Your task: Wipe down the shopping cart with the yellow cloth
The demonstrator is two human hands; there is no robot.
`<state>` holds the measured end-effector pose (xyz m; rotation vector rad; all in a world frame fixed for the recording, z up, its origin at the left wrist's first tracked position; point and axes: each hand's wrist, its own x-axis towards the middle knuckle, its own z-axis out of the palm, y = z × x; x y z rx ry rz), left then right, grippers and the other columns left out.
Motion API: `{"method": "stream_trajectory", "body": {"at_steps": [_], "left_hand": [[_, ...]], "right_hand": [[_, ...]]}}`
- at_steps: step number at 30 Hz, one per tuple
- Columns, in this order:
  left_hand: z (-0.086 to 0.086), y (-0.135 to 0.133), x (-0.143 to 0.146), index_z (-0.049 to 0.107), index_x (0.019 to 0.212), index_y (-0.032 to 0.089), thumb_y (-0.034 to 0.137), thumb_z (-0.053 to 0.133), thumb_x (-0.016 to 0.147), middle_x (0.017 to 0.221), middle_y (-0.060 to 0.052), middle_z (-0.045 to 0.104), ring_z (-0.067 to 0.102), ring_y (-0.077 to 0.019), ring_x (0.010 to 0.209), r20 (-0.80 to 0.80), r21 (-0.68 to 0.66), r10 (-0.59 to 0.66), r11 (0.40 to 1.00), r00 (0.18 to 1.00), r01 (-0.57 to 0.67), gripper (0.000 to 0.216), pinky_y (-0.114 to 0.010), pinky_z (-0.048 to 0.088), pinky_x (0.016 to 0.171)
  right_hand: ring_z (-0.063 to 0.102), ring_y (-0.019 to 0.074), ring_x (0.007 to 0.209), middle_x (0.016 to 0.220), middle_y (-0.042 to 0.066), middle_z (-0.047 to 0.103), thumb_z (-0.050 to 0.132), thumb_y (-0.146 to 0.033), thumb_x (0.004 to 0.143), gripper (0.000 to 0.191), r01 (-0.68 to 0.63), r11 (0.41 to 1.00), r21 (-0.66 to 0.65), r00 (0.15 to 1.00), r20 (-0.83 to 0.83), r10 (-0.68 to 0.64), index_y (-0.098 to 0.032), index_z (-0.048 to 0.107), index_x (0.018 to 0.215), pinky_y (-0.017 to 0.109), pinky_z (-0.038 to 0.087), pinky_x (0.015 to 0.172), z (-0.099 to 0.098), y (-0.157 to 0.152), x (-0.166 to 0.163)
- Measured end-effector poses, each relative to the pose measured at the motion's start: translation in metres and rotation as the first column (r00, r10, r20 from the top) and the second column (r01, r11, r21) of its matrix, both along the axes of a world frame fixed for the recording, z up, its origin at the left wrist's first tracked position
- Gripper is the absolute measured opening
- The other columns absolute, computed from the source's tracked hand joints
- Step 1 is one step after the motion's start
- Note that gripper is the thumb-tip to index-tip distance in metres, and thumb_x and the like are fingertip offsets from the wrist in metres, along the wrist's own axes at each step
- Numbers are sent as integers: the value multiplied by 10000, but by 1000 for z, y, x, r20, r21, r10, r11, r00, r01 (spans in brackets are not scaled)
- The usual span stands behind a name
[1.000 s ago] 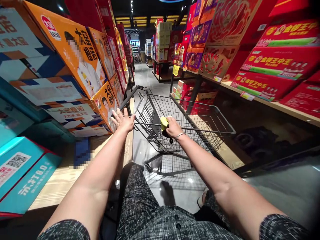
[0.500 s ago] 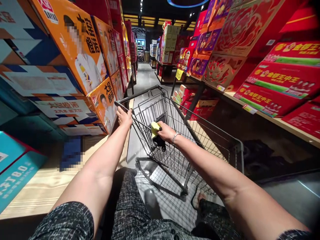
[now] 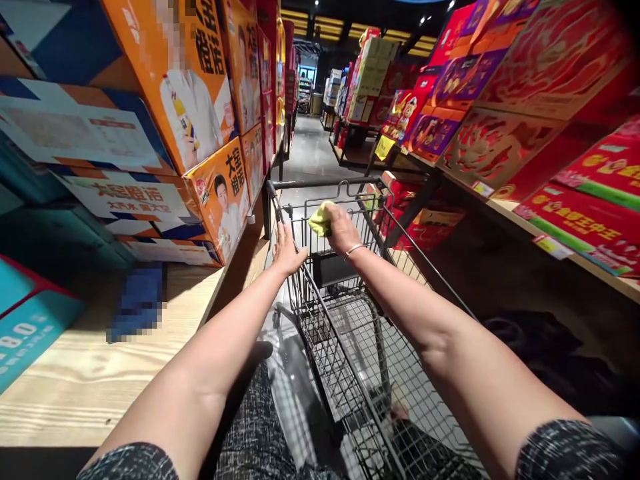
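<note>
A dark metal shopping cart (image 3: 327, 287) stands in front of me, its handle bar at the far end. My left hand (image 3: 289, 252) rests against the cart's left side rail, fingers stretched out and thumb apart. In my right hand (image 3: 343, 231), a crumpled yellow-green cloth (image 3: 320, 219) is pinched above the basket, just short of the handle bar (image 3: 325, 181). Whether the cloth touches the wire, I cannot tell. Black panels show inside the cart below my right hand.
Orange drink cartons (image 3: 220, 200) are stacked on a wooden shelf (image 3: 165, 373) at left, beside a blue cloth-like item (image 3: 137, 300) and a turquoise box (image 3: 35, 327). Red gift boxes (image 3: 575, 213) line the right shelf. A grey-floored aisle (image 3: 313, 147) runs ahead.
The cart has turned and come nearer, its basket now reaching toward my legs. My left hand has left the handle corner for the side rail. My right hand has lifted the cloth higher.
</note>
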<state>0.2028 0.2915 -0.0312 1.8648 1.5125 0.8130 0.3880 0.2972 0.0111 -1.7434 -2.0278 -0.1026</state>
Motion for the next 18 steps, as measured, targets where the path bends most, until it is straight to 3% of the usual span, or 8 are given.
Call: {"method": "stream_trajectory", "body": {"at_steps": [3,5,8,14,16,18], "left_hand": [[-1,2,-4,98,1673,147,248,535,922,1754,-140,-21,-76,-288,1615,-38,-3,-21,1000,999,21,875,-540,61,1308],[0,1,-4,105,1675,153,249,478,948,1753,-130,-6,-63,-300,1617,-99,-6,-37,999,994,36,823,-589,87,1294],[3,-3,-3,83,1682,203,282,412,977,1753,-91,-36,-48,-300,1619,-187,-24,-55,998,981,51,781,-635,122,1273],[6,-9,-6,88,1683,181,367,372,994,1744,-70,-133,-79,-277,1619,-349,-49,-79,997,934,66,768,-610,117,1281],[6,-9,-9,104,1682,192,421,422,982,1741,-73,-141,-99,-292,1616,-400,-35,-103,995,911,97,802,-632,90,1274],[7,-8,-11,139,1678,185,479,474,965,1744,-94,-119,-123,-313,1610,-460,0,-109,992,881,123,841,-646,47,1270]], "right_hand": [[349,291,1438,1613,72,395,487,-79,907,668,-20,997,68,996,92,13,-298,445,1537,480,388,1148,-4,23,-1],[338,320,1428,1592,78,422,495,-92,924,624,16,999,44,989,146,-22,-310,496,1508,514,417,1110,-24,30,2],[367,331,1381,1516,76,498,541,-122,931,572,23,999,-30,977,214,-16,-358,563,1452,492,500,1011,-76,19,8],[478,292,1251,1351,59,617,557,-79,918,496,-127,969,-212,936,299,188,-356,671,1314,367,533,847,-196,-52,21],[518,265,1171,1240,51,666,578,-53,899,457,-207,946,-248,917,289,276,-344,723,1221,338,526,820,-215,-66,27],[532,239,1111,1187,36,680,585,-26,880,470,-257,937,-238,908,271,318,-349,740,1184,324,525,831,-214,-64,35]]}}
